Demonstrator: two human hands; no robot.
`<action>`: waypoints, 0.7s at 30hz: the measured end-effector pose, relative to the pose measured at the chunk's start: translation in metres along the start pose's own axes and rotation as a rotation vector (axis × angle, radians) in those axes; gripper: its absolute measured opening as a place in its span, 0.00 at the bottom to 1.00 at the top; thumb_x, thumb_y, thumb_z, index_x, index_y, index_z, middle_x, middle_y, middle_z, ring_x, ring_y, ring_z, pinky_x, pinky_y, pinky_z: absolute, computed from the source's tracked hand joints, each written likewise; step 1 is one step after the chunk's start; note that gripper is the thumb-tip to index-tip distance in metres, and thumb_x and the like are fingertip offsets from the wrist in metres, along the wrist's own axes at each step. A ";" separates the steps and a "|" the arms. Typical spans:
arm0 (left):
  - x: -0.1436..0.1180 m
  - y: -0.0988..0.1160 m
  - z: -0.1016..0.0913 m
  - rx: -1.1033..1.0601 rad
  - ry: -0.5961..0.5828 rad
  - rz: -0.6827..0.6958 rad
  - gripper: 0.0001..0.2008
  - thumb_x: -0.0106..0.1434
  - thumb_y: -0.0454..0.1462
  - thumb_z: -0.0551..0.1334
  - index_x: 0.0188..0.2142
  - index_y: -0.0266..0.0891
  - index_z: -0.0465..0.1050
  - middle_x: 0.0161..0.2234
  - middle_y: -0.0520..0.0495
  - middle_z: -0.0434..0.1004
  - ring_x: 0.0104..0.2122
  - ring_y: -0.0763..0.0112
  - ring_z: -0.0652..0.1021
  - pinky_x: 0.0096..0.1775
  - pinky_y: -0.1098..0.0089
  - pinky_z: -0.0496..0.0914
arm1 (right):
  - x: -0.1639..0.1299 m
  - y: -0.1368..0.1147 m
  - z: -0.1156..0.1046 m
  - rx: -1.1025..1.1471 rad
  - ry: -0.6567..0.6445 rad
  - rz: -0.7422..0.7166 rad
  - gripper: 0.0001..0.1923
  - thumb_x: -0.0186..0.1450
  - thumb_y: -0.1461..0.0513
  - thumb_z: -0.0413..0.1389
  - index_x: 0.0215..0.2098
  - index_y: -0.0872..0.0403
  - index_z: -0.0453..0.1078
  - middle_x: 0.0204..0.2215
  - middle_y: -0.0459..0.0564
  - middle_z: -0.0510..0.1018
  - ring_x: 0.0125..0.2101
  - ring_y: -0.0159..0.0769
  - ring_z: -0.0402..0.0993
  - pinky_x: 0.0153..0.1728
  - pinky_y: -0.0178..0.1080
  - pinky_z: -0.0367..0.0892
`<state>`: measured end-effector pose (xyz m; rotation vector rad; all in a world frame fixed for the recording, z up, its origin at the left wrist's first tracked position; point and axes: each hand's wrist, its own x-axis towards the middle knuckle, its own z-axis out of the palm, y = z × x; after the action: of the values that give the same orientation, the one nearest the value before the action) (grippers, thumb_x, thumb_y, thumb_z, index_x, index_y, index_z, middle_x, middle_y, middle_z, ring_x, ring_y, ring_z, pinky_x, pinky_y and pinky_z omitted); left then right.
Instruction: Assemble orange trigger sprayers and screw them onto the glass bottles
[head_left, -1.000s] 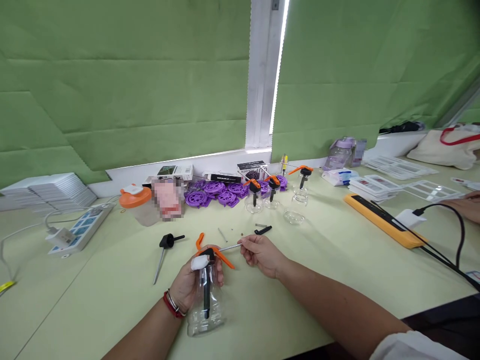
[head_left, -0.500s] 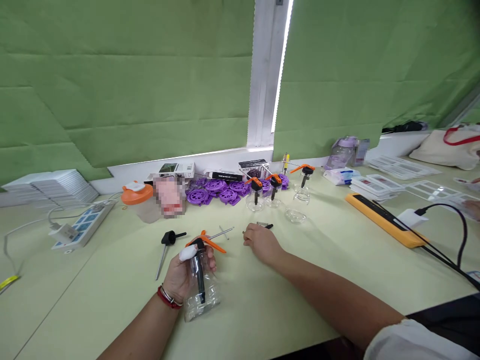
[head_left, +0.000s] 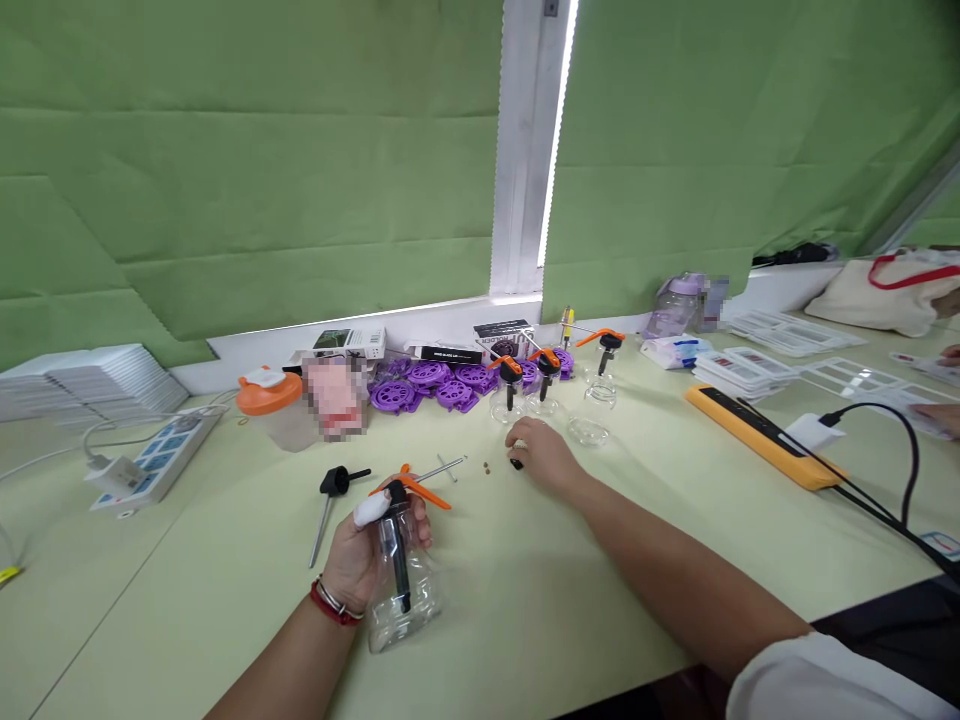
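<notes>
My left hand (head_left: 358,555) is wrapped round a clear bottle (head_left: 424,590) with a black head, a black tube inside, an orange lever (head_left: 431,493) and a thin metal rod. The bottle is tilted, and a white wrap covers the thumb. My right hand (head_left: 546,455) is curled down at the table, fingers together; what they hold is hidden. A small black part (head_left: 516,463) shows at its fingertips. Left of it lie tiny brown pieces (head_left: 487,468) and a thin metal key (head_left: 448,468). A black fitting with a metal rod (head_left: 337,482) lies left of the bottle.
Behind stand several similar clear bottles with orange levers (head_left: 548,365) and a clear round piece (head_left: 588,431). Purple discs (head_left: 427,375) and boxes line the wall. An orange-lidded cup (head_left: 271,390), power strips (head_left: 765,437) and another person's hand (head_left: 941,418) are around.
My right hand has moved slightly right and away from me, uncovering the tiny brown pieces. The spring seen beside it earlier is out of sight. My left hand keeps the bottle nearly still.
</notes>
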<state>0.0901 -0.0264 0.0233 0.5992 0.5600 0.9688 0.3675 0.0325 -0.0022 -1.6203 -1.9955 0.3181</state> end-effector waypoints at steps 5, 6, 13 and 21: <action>0.001 0.000 0.002 -0.022 0.028 -0.002 0.10 0.58 0.41 0.58 0.33 0.35 0.71 0.26 0.43 0.75 0.24 0.62 0.77 0.28 0.63 0.71 | -0.001 0.036 -0.015 0.103 -0.085 -0.009 0.08 0.50 0.66 0.64 0.29 0.52 0.76 0.45 0.50 0.72 0.48 0.44 0.64 0.48 0.43 0.58; 0.001 0.000 0.002 -0.017 0.030 -0.004 0.10 0.57 0.41 0.58 0.33 0.35 0.71 0.26 0.43 0.75 0.24 0.61 0.77 0.28 0.63 0.71 | -0.001 0.039 -0.013 0.116 -0.087 -0.004 0.08 0.50 0.65 0.64 0.30 0.52 0.76 0.45 0.50 0.72 0.48 0.44 0.64 0.48 0.43 0.58; 0.000 -0.002 0.000 0.003 0.027 0.000 0.12 0.59 0.41 0.57 0.36 0.36 0.71 0.27 0.43 0.76 0.25 0.61 0.77 0.29 0.62 0.71 | 0.000 0.041 0.001 0.152 -0.062 0.036 0.06 0.51 0.66 0.63 0.29 0.53 0.76 0.43 0.50 0.74 0.44 0.42 0.66 0.47 0.43 0.60; 0.000 -0.003 0.002 0.018 0.014 -0.020 0.13 0.58 0.41 0.58 0.38 0.35 0.71 0.27 0.44 0.75 0.25 0.62 0.76 0.29 0.62 0.71 | 0.000 0.042 0.003 0.235 -0.038 0.022 0.06 0.52 0.67 0.61 0.30 0.53 0.75 0.36 0.48 0.77 0.39 0.38 0.70 0.43 0.39 0.62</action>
<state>0.0931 -0.0279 0.0224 0.6019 0.5870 0.9504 0.4006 0.0432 -0.0255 -1.4984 -1.8891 0.5737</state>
